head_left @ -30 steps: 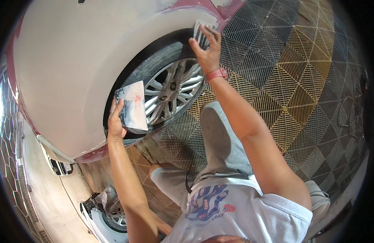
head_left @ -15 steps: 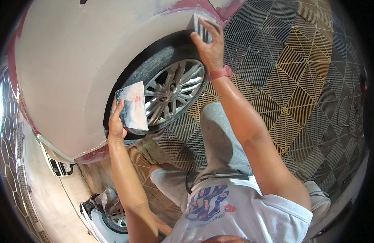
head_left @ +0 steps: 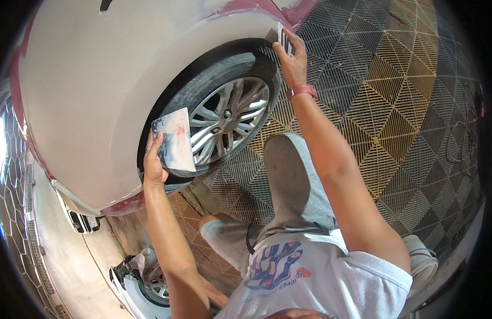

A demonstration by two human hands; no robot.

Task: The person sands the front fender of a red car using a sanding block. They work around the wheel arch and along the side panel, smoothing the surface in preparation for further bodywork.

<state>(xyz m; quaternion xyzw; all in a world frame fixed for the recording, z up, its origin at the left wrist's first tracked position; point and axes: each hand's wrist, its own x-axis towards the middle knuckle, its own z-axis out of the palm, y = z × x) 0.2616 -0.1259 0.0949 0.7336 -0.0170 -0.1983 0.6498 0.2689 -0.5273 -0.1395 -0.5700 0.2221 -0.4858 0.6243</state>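
Note:
My left hand (head_left: 154, 159) is closed on the lower left edge of a flat mixing board (head_left: 178, 151). Pale, pinkish and dark putty is smeared over the board, which is held up in front of the wheel (head_left: 228, 125). At the far end of the wheel arch, my right hand (head_left: 295, 63) pinches a thin, flat putty spreader (head_left: 281, 35) with light and dark stripes. The spreader stands almost edge-on against the rim of the car's fender (head_left: 113, 90), and the fingers partly cover it. This fender is matte pale beige with red patches along its borders.
Black and yellow grid floor tiles (head_left: 384, 127) spread to the right. A cable (head_left: 461, 151) lies near the far right edge. At lower left are a white vehicle part (head_left: 134, 297) and another wheel (head_left: 158, 290). A white round container (head_left: 422, 263) stands behind my right arm.
My right hand has shifted slightly right with the spreader, which has turned from showing its face to nearly edge-on. My left hand and the board have hardly moved.

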